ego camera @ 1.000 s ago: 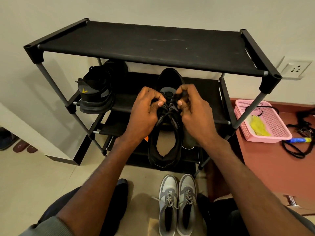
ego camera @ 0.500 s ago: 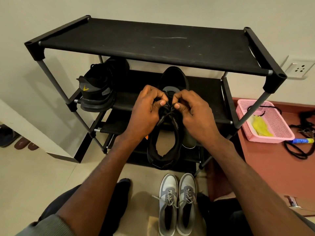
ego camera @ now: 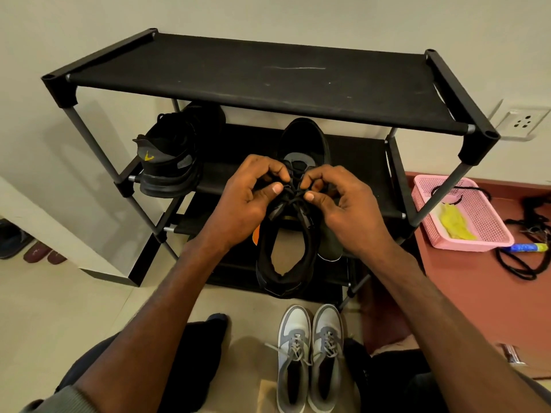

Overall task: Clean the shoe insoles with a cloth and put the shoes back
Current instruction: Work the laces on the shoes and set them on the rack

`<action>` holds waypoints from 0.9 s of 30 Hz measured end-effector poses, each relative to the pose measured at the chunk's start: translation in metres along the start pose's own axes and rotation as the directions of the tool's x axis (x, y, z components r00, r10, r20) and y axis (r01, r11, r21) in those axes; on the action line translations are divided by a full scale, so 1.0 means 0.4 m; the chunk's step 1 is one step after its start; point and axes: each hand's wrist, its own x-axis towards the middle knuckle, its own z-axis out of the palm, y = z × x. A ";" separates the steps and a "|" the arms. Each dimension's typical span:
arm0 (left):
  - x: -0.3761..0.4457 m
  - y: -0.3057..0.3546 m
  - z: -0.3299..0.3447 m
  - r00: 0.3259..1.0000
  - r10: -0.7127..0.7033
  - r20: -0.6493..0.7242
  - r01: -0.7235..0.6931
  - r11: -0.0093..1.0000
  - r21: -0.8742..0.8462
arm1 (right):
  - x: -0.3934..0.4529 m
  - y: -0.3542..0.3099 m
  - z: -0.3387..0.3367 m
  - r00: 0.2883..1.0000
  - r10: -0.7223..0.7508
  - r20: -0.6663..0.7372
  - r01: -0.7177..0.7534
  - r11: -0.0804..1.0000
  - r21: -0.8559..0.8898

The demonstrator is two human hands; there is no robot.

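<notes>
Black and soft-looking, the shoe (ego camera: 287, 242) is held up in front of the shoe rack (ego camera: 253, 76), at about the height of the middle shelf. Its toe points away and its open heel end faces the person. You can see down into the shoe through the wide hole at the back.

The left hand (ego camera: 247, 198) has its fingers curled, and its thumb and fingers pinch the black laces (ego camera: 293, 190) on the left side of the shoe. The right hand (ego camera: 343, 201) does the same on the right side, with curled fingers pinching the laces. The two hands are very close together over the top of the shoe.

A second black shoe (ego camera: 171, 162) sits on the left of the middle shelf, with its heel facing out and a small yellow mark on it. The top shelf is flat black cloth.

On the floor, close to the person, a pair of grey and white sneakers (ego camera: 310, 353) stands side by side with the toes toward the rack.

To the right, a pink basket (ego camera: 474, 231) lies on a reddish-brown floor. Something yellow (ego camera: 453, 222) is inside it. A blue and yellow tube (ego camera: 526, 248) and some black cords (ego camera: 524, 263) lie just beside the basket. A white wall socket (ego camera: 521, 122) is on the wall above.
</notes>
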 end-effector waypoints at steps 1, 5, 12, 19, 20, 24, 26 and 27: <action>-0.001 0.000 -0.002 1.000 0.002 0.011 -0.002 1.000 0.000 | 0.000 -0.002 0.004 1.000 -0.003 -0.013 0.003 1.000 -0.008; 0.000 0.003 -0.005 0.999 -0.006 0.047 0.006 1.000 -0.008 | -0.001 -0.009 0.008 0.998 -0.022 -0.066 0.021 0.999 -0.024; 0.003 0.009 0.008 0.998 -0.058 -0.016 0.058 0.998 -0.037 | -0.001 -0.006 0.002 0.999 -0.034 0.008 0.034 0.999 -0.022; 0.003 -0.003 0.013 0.998 -0.055 -0.041 0.051 0.995 -0.086 | -0.002 -0.018 0.016 0.999 -0.029 -0.024 0.026 0.995 -0.097; 0.002 -0.007 0.012 0.998 -0.058 -0.032 0.055 0.995 -0.088 | -0.002 -0.020 0.018 0.999 -0.027 -0.029 0.024 0.994 -0.104; 0.001 -0.009 0.011 0.997 -0.074 -0.024 0.072 0.996 -0.054 | -0.007 -0.025 0.022 0.999 0.002 -0.038 -0.004 0.999 -0.038; 0.003 -0.006 0.011 0.997 -0.069 -0.039 0.068 0.997 -0.040 | -0.008 -0.026 0.019 0.999 0.014 -0.038 -0.015 1.000 -0.012; 0.004 -0.005 0.011 0.996 -0.070 -0.049 0.068 0.997 -0.033 | -0.008 -0.026 0.017 0.999 0.018 -0.037 -0.019 1.000 -0.006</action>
